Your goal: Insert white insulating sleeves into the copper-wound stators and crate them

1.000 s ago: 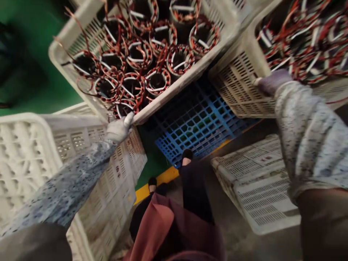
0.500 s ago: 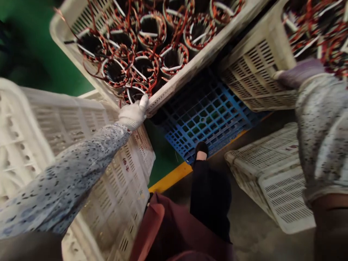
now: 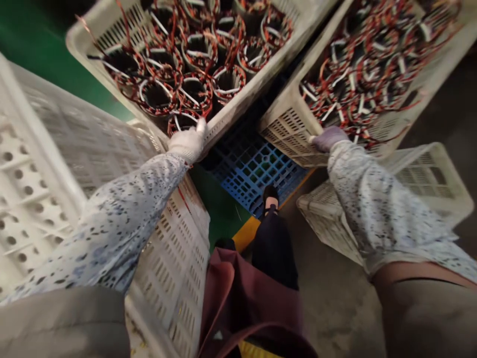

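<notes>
Where the floor shows, it is green (image 3: 37, 54) at far left and bare grey concrete (image 3: 335, 308) on the near right, with a yellow line (image 3: 248, 231) between them. Blue grid pallet (image 3: 253, 171) lies at centre.

Left crate (image 3: 242, 107), white slotted plastic, sits tilted at far centre-left, packed with round stator coils (image 3: 194, 92) wound in copper-red wire. Left hand (image 3: 188, 141), white glove, fingers closed over its near corner rim.

Right crate (image 3: 286, 127), same make, just beside the first, holds a denser tangle of coils (image 3: 365, 74). Right hand (image 3: 328, 138), purplish glove, grips its near rim.

Upturned white crates (image 3: 48, 174) stand close on the near left. One more crate (image 3: 421, 179) lies on the concrete at right, under the right crate's near edge.
</notes>
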Tool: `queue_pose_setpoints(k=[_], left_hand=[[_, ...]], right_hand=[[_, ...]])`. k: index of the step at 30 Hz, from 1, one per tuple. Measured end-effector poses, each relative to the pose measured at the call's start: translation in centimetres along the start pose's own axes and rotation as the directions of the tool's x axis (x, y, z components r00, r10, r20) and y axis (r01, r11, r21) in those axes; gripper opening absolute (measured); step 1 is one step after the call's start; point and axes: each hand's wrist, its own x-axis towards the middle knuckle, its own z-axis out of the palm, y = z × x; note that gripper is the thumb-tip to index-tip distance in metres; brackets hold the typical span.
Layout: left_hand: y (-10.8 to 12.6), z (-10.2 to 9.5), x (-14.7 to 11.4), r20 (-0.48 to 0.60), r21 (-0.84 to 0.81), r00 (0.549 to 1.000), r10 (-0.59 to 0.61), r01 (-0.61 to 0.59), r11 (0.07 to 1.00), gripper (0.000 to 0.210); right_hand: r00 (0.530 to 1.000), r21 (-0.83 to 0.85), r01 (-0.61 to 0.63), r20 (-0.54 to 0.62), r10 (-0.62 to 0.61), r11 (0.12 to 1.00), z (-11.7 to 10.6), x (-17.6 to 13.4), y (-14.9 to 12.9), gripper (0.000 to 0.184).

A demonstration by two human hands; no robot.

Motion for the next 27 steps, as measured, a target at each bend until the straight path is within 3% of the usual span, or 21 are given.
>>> queue_pose_setpoints(k=[3, 10, 15, 21, 27], left_hand=[[0.0, -0.3, 0.6, -0.004, 0.003, 1.0, 0.016, -0.016, 1.0, 0.077], [0.1, -0.4, -1.0, -0.032, 0.013, 0.999, -0.003, 0.004, 1.0, 0.075], [1.1, -1.0, -2.7, 0.008, 0.014, 0.999, -0.049, 0.048, 0.999, 0.07], [1.3, -0.5, -2.3, 0.066, 0.021, 0.994, -0.082, 0.081, 0.997, 0.074], [0.7, 0.1, -1.0, 0.028, 0.024, 0.999, -0.04, 0.039, 0.999, 0.073]], right_hand=[[0.992, 0.057, -0.047, 0.118, 0.04, 0.997, 0.7, -2.5, -1.8, 0.051], [0.984, 0.13, 0.038, 0.167, -0.059, 0.991, 5.2, -6.9, -5.1, 0.044], [0.949, 0.229, 0.105, 0.267, -0.166, 0.968, 6.9, -9.1, -5.5, 0.042], [0.882, 0.285, 0.1, 0.418, -0.218, 0.953, 7.3, -8.8, -5.2, 0.039], [0.954, 0.193, 0.082, 0.268, -0.133, 0.978, 8.2, -8.8, -6.5, 0.044]])
